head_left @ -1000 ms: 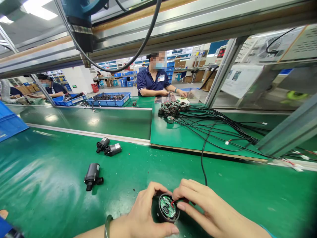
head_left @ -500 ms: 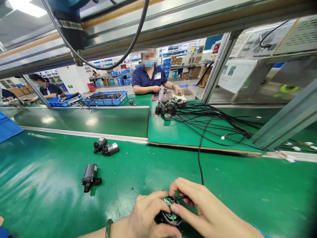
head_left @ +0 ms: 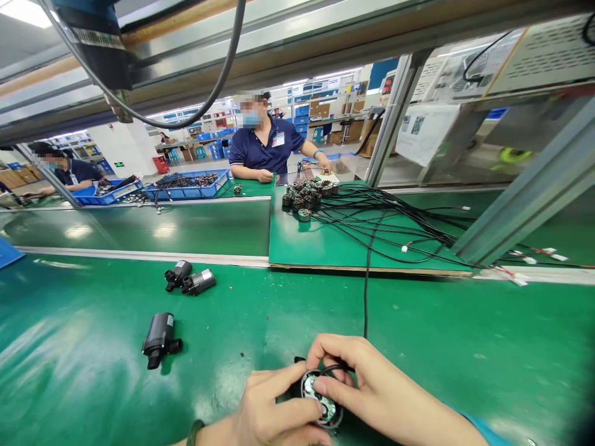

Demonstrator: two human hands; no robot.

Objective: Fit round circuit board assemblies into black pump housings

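Observation:
At the bottom centre, my left hand is closed around a black pump housing, its open round end facing up. Inside the housing sits a green circuit board, with a left fingertip resting on it. My right hand presses its thumb on the board, while its bent fingers close on the black cable that comes out of the board. The cable runs away from me toward the raised board. Part of the housing is hidden behind my fingers.
Three black pumps lie on the green table to the left. A raised green board carries a heap of wired circuit parts and many black cables. Opposite is a co-worker. Blue trays stand beyond; a tool hangs overhead.
My view has shifted slightly to the right. My right thumb has moved deeper onto the circuit board, and a left finger now reaches over it. The co-worker opposite has turned the head.

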